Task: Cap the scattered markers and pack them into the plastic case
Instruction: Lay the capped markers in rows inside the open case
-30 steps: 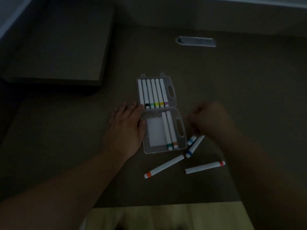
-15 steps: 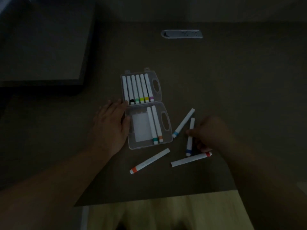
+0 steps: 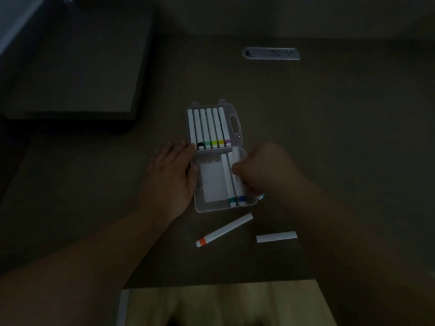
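The clear plastic case [image 3: 198, 203] lies open on the dark table. Its far half holds several capped white markers [image 3: 210, 128] in a row. My left hand [image 3: 171, 180] lies flat against the near half's left edge, fingers apart. My right hand [image 3: 263, 170] is over the near half's right side, closed on a dark-blue-capped marker [image 3: 240, 187] that rests beside a teal-capped marker [image 3: 227, 180]. A light-blue marker tip [image 3: 261, 197] shows under my right hand. An orange-capped marker [image 3: 224, 230] and a white marker [image 3: 276, 236], partly hidden by my right forearm, lie loose in front of the case.
A silver socket strip [image 3: 271, 53] is set into the table at the back. A dark raised block [image 3: 70, 67] stands at the back left. The table's near edge [image 3: 211, 284] gives way to pale floor below.
My right hand has picked the dark-blue marker off the table at the right and carried it left into the case's near half. My left hand has stayed against the case.
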The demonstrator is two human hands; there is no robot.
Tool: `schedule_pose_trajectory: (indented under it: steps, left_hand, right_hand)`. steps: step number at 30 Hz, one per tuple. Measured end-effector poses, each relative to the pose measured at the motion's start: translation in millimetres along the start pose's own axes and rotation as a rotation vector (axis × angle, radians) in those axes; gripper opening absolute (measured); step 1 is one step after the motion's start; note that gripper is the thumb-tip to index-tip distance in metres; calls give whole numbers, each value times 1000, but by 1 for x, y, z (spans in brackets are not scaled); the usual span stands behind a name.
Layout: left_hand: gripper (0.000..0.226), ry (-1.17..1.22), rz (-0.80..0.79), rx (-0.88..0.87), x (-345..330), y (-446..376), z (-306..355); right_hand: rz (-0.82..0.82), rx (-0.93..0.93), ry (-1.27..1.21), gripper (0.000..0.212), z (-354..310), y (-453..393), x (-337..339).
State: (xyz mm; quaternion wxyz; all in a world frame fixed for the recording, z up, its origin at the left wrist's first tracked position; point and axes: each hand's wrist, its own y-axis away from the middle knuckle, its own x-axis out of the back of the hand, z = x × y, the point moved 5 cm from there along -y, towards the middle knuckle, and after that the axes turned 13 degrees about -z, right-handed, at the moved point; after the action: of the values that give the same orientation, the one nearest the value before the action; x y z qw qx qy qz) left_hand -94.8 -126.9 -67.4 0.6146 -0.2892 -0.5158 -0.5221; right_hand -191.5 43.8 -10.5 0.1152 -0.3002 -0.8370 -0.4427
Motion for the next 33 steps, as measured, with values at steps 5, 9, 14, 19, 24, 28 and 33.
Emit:
schedule_pose_trajectory:
  steps: [5, 9, 14, 19, 24, 28, 33]
  left_hand:
    - [53, -7, -3, 7, -2, -1, -1]
    - [54, 13, -6, -5, -1, -1, -2]
    - [54, 31, -20, -9, -1, -1, -3]
    - [54, 34, -21, -25, -2, -2, -4]
    - [54, 27, -20, -19, -4, -3, -6]
    - [54, 24, -10, -13, -2, -2, -4]
    - [53, 32, -22, -11, -1, -1, -4]
  right_hand:
    - [0, 95, 125, 17, -22, -15, -24]
    - [39, 63, 169, 23, -23, -26, -29]
    - [-4, -3, 252, 18, -23, -34, -32]
    - [-46, -61, 299, 20, -20, -35, -32]
    - [-47, -28, 304, 21, -21, -34, -32]
    - [-72, -27, 184, 16, -13, -28, -23]
    - [35, -106, 54, 18, 14, -10, 24]
